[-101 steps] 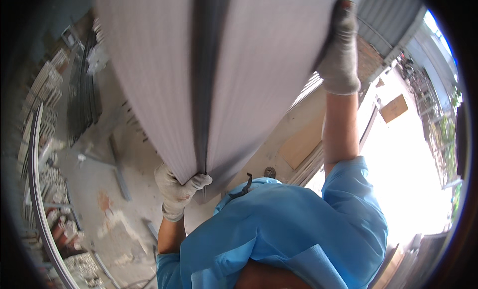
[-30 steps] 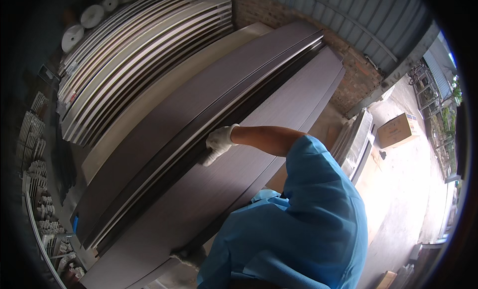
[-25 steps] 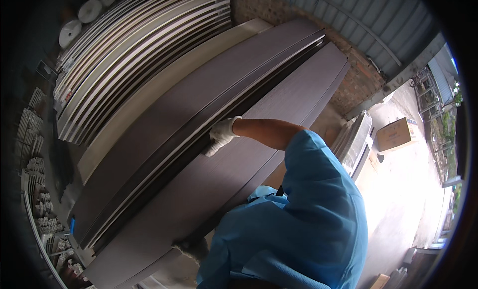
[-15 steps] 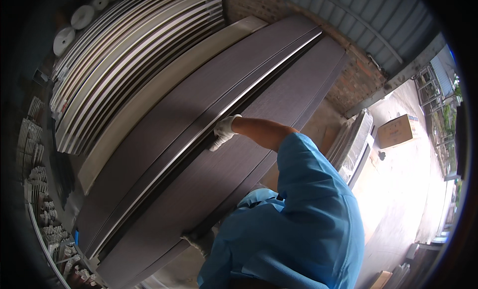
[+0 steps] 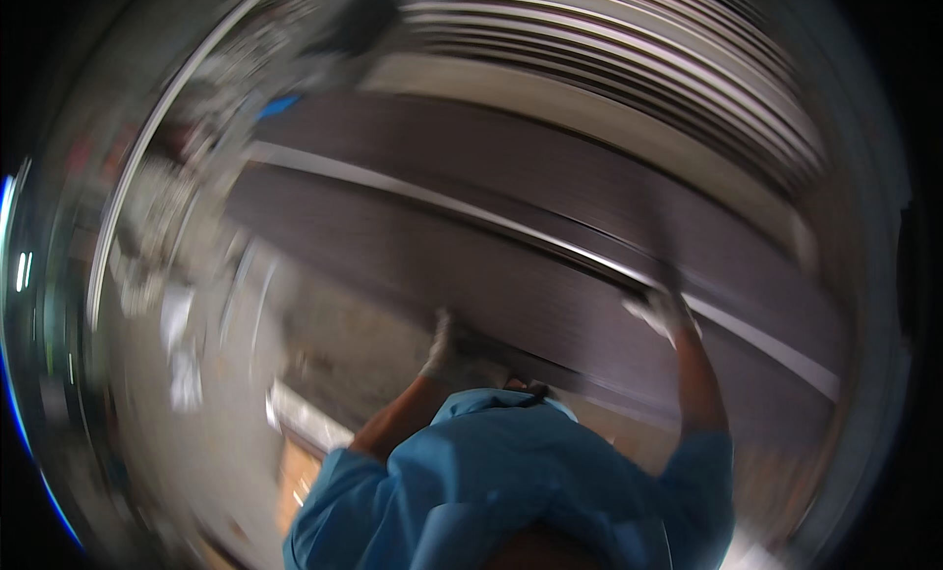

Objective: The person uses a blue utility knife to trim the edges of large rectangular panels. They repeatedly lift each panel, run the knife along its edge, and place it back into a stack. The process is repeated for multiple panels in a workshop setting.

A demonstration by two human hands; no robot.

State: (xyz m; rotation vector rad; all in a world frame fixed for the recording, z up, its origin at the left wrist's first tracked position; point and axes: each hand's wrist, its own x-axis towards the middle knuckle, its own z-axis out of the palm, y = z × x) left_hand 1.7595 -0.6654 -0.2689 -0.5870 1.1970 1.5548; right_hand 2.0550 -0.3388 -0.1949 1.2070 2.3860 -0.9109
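Note:
A long dark brown panel [image 5: 422,244] with a wood-like surface lies across the view in front of me. Behind it is a second dark brown panel [image 5: 471,152], and a pale strip [image 5: 393,185] runs between the two. My right hand [image 5: 666,313], in a white glove, grips the near panel's far edge by this strip. At the same panel's near edge is my gloved left hand [image 5: 442,346], closed on the edge, its fingers partly hidden. Motion blur softens both hands.
Beyond the panels rest a beige board [image 5: 471,84] and a stack of pale, narrow-edged boards [image 5: 609,39]. Blurred bundles of pale pieces [image 5: 147,246] lie at the left, beside a long curved-looking rail [image 5: 147,138]. Near my left arm is a brown box-like thing [image 5: 297,477].
My view has swung left, so the panels now run across it. The gap between the two panels looks narrower. My left hand and forearm show more fully at the near edge.

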